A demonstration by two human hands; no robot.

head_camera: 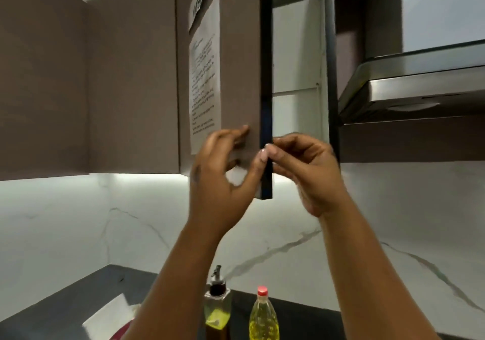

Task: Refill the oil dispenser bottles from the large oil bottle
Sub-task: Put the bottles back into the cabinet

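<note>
A glass oil dispenser bottle [217,311] with a black pour spout stands on the dark counter at the bottom centre, partly filled. Right of it stands a clear plastic oil bottle [263,318] with a red cap, full of yellow oil. Both hands are raised at a wall cabinet door [236,77] that stands ajar. My left hand [223,177] rests on the door's front face with the thumb at its black edge. My right hand [301,166] pinches that black edge from the other side.
A printed paper sheet [204,77] is stuck on the door. White shelves [296,51] show inside the cabinet. A steel range hood [420,85] juts out at the right. A white paper [110,316] lies on the dark counter [78,295] at lower left, before a marble backsplash.
</note>
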